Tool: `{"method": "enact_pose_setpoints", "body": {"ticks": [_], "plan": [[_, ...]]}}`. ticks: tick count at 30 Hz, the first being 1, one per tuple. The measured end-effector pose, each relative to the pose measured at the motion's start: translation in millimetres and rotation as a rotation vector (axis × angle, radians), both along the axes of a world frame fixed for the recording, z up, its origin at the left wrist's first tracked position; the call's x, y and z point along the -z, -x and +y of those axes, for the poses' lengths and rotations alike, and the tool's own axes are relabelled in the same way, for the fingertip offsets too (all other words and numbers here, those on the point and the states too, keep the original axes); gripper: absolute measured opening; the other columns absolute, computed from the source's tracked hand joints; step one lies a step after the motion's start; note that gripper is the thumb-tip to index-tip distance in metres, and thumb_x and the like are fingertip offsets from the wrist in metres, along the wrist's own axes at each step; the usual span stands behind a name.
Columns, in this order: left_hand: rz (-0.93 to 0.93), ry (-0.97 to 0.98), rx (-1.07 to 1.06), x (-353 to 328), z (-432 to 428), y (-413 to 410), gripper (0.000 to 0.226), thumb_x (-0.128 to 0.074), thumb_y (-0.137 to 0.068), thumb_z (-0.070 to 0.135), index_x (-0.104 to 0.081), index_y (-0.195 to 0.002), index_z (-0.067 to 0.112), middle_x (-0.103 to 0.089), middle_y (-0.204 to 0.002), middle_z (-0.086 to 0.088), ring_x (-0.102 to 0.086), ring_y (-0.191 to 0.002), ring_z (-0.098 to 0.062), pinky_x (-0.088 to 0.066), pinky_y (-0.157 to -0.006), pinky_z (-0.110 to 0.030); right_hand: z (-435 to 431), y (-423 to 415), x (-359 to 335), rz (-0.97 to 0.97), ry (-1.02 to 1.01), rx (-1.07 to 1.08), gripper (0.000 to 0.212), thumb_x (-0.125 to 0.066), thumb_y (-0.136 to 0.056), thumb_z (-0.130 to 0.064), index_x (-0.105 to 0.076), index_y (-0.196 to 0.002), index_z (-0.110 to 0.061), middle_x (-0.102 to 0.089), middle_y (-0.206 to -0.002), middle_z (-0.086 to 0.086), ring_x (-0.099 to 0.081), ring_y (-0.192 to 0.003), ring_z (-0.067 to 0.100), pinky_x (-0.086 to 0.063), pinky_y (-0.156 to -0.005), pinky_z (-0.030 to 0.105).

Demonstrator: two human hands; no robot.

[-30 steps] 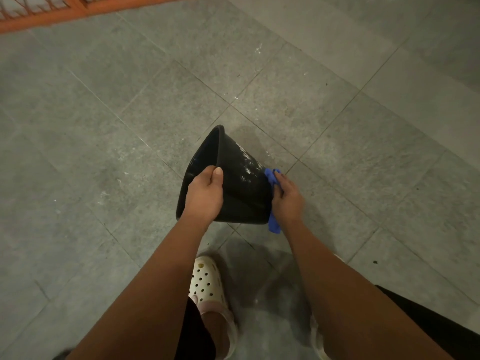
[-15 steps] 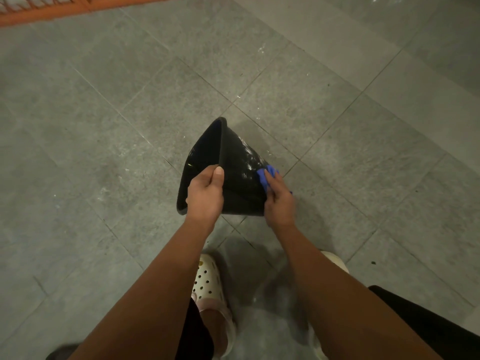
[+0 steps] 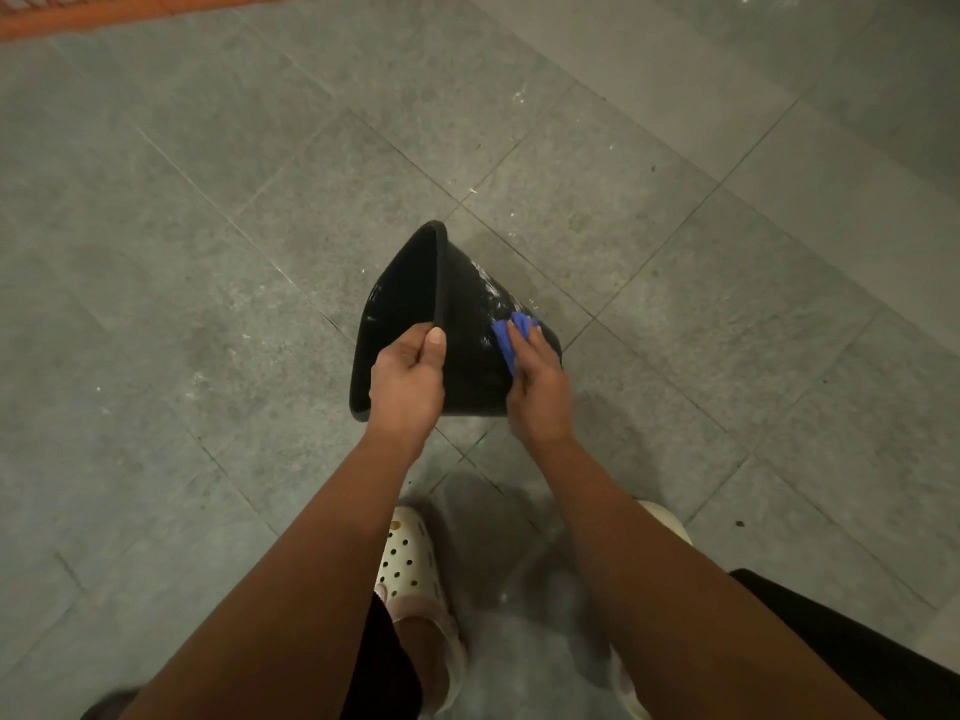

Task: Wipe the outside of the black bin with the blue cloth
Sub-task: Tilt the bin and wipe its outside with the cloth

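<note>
Since earlier, the right hand [image 3: 537,397], gripping the blue cloth [image 3: 511,332], has slid up the black bin's [image 3: 467,330] wall at frame centre; hard rubbing could break the left hand's [image 3: 408,387] rim pinch.

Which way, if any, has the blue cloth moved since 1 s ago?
Yes. The blue cloth shifted left and up-frame, away from the tile joint, from the black bin's base edge onto its side.

Bare forearms [image 3: 311,563]; cream perforated clogs [image 3: 408,563] at 6 o'clock; black clothing [image 3: 857,657] at 5 o'clock.
</note>
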State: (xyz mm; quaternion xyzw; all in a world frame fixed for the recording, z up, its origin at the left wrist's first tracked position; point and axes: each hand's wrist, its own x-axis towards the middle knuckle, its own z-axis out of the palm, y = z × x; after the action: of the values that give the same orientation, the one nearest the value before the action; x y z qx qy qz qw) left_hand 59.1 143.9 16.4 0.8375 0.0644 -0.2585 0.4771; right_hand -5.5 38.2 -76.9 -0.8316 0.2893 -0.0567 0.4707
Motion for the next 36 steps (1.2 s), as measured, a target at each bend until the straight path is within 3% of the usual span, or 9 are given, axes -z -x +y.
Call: {"method": "enact_pose_setpoints", "body": {"ticks": [5,9,14,18,21,24,26,30,36], "plan": [[-0.024,-0.023,0.008,2.7,-7.0,4.8,0.027,-0.042,-0.099,0.036,-0.066,-0.1,0.023,-0.067,-0.091,0.001,-0.063,-0.094,-0.016,-0.048,-0.097,-0.049,-7.8,0.4,5.0,0.131,-0.044,0.118,0.056,-0.042,-0.087,0.007,-0.039,-0.139,-0.013,-0.038,-0.145,0.009,-0.032,-0.136,0.024,-0.023,-0.114,0.032],[0.031,0.006,-0.06,-0.1,-4.6,-3.0,0.027,-0.044,-0.096,0.039,-0.066,-0.09,0.025,-0.067,-0.094,-0.007,-0.063,-0.096,-0.024,-0.049,-0.094,-0.05,19.4,13.7,-2.1,-0.058,-0.02,0.122,0.045,-0.052,-0.083,0.008,-0.053,-0.126,-0.007,-0.051,-0.134,0.014,-0.042,-0.129,0.028,-0.034,-0.11,0.043],[0.029,0.022,-0.087,1.6,1.8,-14.3,0.028,-0.044,-0.098,0.031,-0.067,-0.085,0.021,-0.068,-0.093,-0.011,-0.065,-0.094,-0.026,-0.052,-0.09,-0.051,27.0,-4.5,-9.9,-0.208,0.017,-0.009,0.039,-0.043,-0.086,-0.006,-0.056,-0.122,-0.006,-0.047,-0.137,0.017,-0.035,-0.133,0.024,-0.022,-0.115,0.03],[0.035,0.034,-0.096,3.6,1.9,-12.6,0.028,-0.045,-0.097,0.033,-0.068,-0.087,0.023,-0.069,-0.094,-0.008,-0.064,-0.097,-0.025,-0.051,-0.092,-0.051,12.9,-16.0,-9.2,-0.085,0.04,-0.009,0.048,-0.049,-0.085,0.007,-0.049,-0.13,-0.009,-0.045,-0.14,0.014,-0.037,-0.133,0.026,-0.029,-0.113,0.039],[0.054,0.032,-0.093,2.5,0.4,-9.7,0.028,-0.045,-0.093,0.041,-0.07,-0.091,0.028,-0.07,-0.095,-0.001,-0.063,-0.101,-0.023,-0.046,-0.098,-0.052,9.4,-14.2,-7.1,-0.003,0.035,0.061,0.051,-0.049,-0.087,0.003,-0.044,-0.135,-0.015,-0.046,-0.139,0.009,-0.04,-0.13,0.023,-0.036,-0.109,0.041],[0.093,0.041,-0.101,2.1,-0.5,-11.0,0.028,-0.045,-0.087,0.047,-0.07,-0.095,0.037,-0.071,-0.096,0.007,-0.062,-0.106,-0.021,-0.037,-0.105,-0.055,15.0,-4.5,-9.3,-0.045,0.067,0.073,0.047,-0.047,-0.087,0.0,-0.047,-0.133,-0.014,-0.051,-0.134,0.009,-0.046,-0.118,0.022,-0.038,-0.106,0.037],[0.099,0.058,-0.083,1.7,-0.6,-12.3,0.027,-0.046,-0.087,0.046,-0.071,-0.095,0.04,-0.072,-0.095,0.008,-0.063,-0.106,-0.02,-0.033,-0.108,-0.057,20.6,-1.7,-14.9,-0.137,0.108,0.057,0.043,-0.041,-0.087,-0.006,-0.052,-0.128,-0.011,-0.054,-0.131,0.012,-0.048,-0.111,0.023,-0.036,-0.102,0.027],[0.104,0.068,-0.012,0.0,-2.4,-12.3,0.026,-0.045,-0.081,0.05,-0.071,-0.088,0.047,-0.073,-0.093,0.01,-0.063,-0.106,-0.019,-0.028,-0.11,-0.058,13.7,-14.0,-18.8,-0.221,0.183,-0.017,0.046,-0.034,-0.085,-0.008,-0.055,-0.125,-0.006,-0.056,-0.128,0.016,-0.046,-0.116,0.024,-0.028,-0.105,0.021],[0.04,0.024,-0.026,0.3,-5.6,-5.9,0.026,-0.046,-0.093,0.044,-0.068,-0.081,0.051,-0.071,-0.085,0.004,-0.064,-0.095,-0.014,-0.035,-0.107,-0.055,0.6,-21.4,-13.1,-0.006,0.086,0.032,0.051,-0.047,-0.088,0.002,-0.044,-0.135,-0.015,-0.046,-0.139,0.011,-0.041,-0.126,0.027,-0.026,-0.11,0.03]]}}
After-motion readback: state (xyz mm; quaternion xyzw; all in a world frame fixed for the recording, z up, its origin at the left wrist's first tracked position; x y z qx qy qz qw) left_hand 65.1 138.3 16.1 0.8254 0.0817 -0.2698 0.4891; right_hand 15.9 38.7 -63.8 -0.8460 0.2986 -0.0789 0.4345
